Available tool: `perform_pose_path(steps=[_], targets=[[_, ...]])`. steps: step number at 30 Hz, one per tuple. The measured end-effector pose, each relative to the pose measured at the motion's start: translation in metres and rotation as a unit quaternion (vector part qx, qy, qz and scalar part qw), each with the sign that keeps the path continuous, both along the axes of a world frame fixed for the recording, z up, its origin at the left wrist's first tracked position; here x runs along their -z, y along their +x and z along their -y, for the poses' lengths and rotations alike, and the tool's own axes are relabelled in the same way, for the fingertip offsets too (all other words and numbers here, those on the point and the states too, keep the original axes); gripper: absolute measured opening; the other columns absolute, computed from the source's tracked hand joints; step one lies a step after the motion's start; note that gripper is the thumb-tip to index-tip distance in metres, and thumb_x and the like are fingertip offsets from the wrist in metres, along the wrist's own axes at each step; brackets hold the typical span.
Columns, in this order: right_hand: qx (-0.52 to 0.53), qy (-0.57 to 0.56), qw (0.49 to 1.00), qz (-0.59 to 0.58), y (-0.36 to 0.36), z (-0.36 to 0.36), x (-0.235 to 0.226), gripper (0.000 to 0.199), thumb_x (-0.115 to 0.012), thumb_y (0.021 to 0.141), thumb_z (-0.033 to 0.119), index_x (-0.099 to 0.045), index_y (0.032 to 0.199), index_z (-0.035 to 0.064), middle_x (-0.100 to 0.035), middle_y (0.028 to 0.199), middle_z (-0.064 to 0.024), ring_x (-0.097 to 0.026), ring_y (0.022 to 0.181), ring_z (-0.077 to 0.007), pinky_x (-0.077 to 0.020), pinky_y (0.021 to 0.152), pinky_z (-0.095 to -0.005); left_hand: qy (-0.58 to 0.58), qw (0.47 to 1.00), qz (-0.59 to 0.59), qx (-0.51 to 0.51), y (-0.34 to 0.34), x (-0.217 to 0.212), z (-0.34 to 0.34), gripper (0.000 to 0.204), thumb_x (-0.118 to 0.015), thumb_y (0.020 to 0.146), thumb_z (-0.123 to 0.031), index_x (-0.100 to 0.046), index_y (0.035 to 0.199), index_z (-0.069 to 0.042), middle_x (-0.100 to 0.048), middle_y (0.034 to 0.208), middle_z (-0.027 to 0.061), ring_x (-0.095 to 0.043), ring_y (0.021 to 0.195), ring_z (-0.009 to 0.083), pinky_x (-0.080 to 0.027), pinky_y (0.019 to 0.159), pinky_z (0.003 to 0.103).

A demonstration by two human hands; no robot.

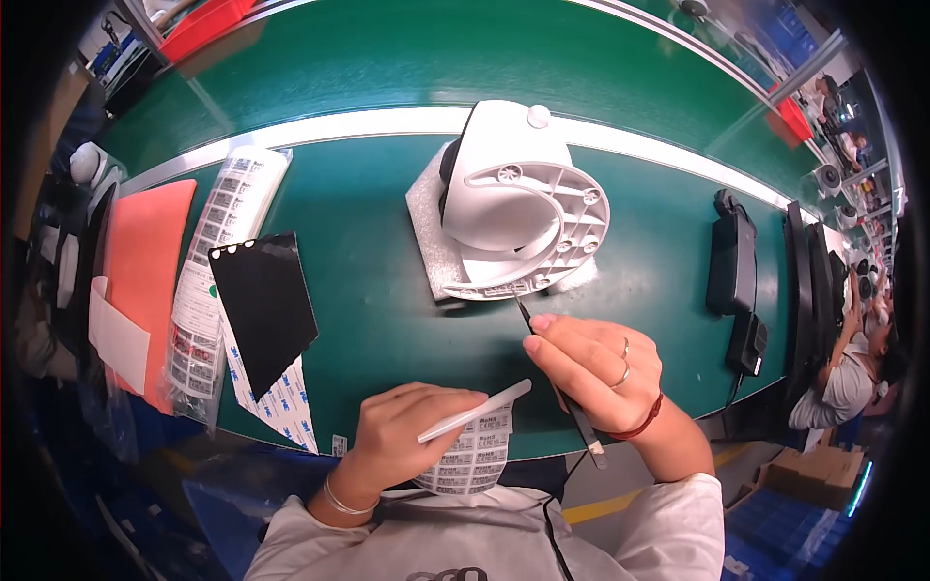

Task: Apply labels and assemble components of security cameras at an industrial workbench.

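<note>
Along the tabletop's (pixel 358 242) near edge: left hand (pixel 402 431) grips label sheet (pixel 470 463), right hand (pixel 605 373) pinches tweezers (pixel 579 418), tip at white housing (pixel 513 145) mid-tabletop, laid on foam (pixel 424 218), probably to keep base accessible.

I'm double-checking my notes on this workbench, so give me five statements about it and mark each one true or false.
1. The right hand holds black tweezers. True.
2. The black sheet lies left of the white plastic housing. True.
3. The left hand is empty. False: it holds a sheet of printed labels.
4. The black power adapter lies left of the housing. False: it lies to the right.
5. A red bracelet circles the right wrist. True.
</note>
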State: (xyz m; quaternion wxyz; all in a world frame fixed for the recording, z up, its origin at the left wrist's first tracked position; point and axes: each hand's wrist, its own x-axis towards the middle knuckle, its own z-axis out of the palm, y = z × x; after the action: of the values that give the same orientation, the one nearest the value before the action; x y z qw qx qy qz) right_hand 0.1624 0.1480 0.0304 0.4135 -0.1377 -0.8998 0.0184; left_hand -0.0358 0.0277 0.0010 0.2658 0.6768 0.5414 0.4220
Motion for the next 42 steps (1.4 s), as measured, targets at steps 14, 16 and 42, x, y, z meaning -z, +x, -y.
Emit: perform_pose_path(steps=[14,16,42], targets=[[0.002,0.007,1.000,-0.004,-0.0025,-0.0024,0.0035,0.020,-0.069,0.067,-0.002,-0.069,0.087,-0.0051,-0.068,0.084,-0.0136,-0.069,0.074,-0.0219,-0.0591,0.064,-0.0292,0.009,1.000,-0.006,0.006,0.0009,0.0016,-0.0008,0.028,-0.072,0.065,0.008,-0.072,0.090,-0.003,-0.073,0.087,0.0077,-0.071,0.074,0.0230,-0.056,0.068,0.030],[0.004,0.012,1.000,-0.005,-0.0025,-0.0019,0.0036,0.019,-0.069,0.067,-0.003,-0.069,0.087,-0.0051,-0.068,0.084,-0.0134,-0.069,0.074,-0.0219,-0.0590,0.064,-0.0292,0.009,1.000,-0.008,0.004,0.0009,0.0010,-0.0009,0.028,-0.071,0.065,0.008,-0.072,0.090,-0.003,-0.073,0.086,0.0077,-0.071,0.074,0.0230,-0.056,0.068,0.030],[0.037,-0.129,0.988,-0.071,-0.0057,-0.0002,0.0067,0.019,-0.073,0.070,-0.006,-0.069,0.087,-0.0021,-0.070,0.082,-0.0131,-0.071,0.073,-0.0225,-0.0573,0.063,-0.0302,-0.002,1.000,-0.011,0.001,0.0006,0.0003,-0.0011,0.026,-0.072,0.067,0.007,-0.072,0.091,-0.003,-0.073,0.085,0.0094,-0.070,0.072,0.0230,-0.055,0.066,0.030]])
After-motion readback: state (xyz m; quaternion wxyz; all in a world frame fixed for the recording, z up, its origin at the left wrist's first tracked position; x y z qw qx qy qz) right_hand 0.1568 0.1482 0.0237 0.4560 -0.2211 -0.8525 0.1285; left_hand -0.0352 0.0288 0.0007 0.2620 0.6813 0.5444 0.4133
